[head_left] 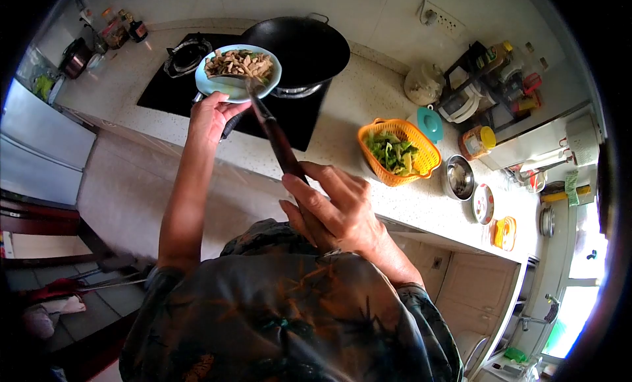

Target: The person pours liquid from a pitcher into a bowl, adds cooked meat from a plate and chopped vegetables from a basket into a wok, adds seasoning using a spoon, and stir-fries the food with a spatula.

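Note:
My left hand (pixel 214 117) grips the near edge of a pale blue plate (pixel 205 85), thumb at the rim. Cooked sliced meat (pixel 242 62), or pieces much like it, is heaped on the plate with a little green mixed in. My right hand (pixel 339 204) is closed around the dark wooden handle of a spatula (pixel 280 141). Its metal blade lies over the plate's near side, by the food. Just beyond and to the right of the plate sits a black wok (pixel 299 46) on the stove. The plate partly covers the wok's near left side.
An orange basket (pixel 399 178) of chopped green vegetables (pixel 394 153) stands on the counter at right. Near it are a metal bowl (pixel 458 178), a small patterned dish (pixel 483 204) and a teal lid (pixel 430 124). A second burner (pixel 187 54) lies left of the plate.

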Tool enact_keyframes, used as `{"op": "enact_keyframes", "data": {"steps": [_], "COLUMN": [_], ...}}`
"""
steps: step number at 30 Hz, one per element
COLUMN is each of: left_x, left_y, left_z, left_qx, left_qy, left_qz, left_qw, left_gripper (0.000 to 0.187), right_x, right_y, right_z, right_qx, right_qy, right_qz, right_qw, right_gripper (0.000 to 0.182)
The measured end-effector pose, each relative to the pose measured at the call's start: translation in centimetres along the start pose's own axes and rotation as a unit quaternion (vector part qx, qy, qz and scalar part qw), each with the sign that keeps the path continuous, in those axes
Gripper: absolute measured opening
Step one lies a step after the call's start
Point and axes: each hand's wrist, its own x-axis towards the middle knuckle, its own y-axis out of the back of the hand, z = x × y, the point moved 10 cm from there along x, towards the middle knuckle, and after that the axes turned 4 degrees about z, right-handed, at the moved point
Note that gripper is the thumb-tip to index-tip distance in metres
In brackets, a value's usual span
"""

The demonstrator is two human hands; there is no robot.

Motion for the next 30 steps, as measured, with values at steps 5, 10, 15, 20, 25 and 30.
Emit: {"op": "enact_keyframes", "data": {"steps": [5,10,15,20,25,30], "left_x": [-0.3,-0.3,-0.6,-0.8,-1.2,-0.8], "left_y": [-0.4,-0.2,-0.3,-0.5,-0.9,-0.8], "left_z": [0.1,0.1,0.2,0.2,0.2,0.2], "left_qx": [-0.001,-0.016,-0.007,-0.004,0.007,-0.002], "left_qy": [-0.002,0.002,0.0,-0.002,-0.006,-0.004], "left_qz": [0.005,0.014,0.027,0.028,0.014,0.011], "left_qw": [1.0,1.0,1.0,1.0,1.0,1.0], "left_gripper": [0.044,0.046,0.046,0.046,0.027,0.045], "right_x": [-0.1,0.0,-0.1,-0.3,-0.4,-0.4], "right_y": [0.1,0.1,0.0,0.0,0.0,0.0], "right_z": [0.2,0.1,0.1,0.3,0.2,0.1], "right_qx": [0.004,0.005,0.0,0.007,0.003,0.004], "right_qy": [-0.007,-0.006,-0.004,-0.006,-0.002,-0.003], "right_qz": [0.002,0.005,0.005,0.009,0.006,-0.001], "right_qw": [1.0,1.0,1.0,1.0,1.0,1.0], "right_gripper": [0.032,0.032,0.032,0.033,0.033,0.034]}}
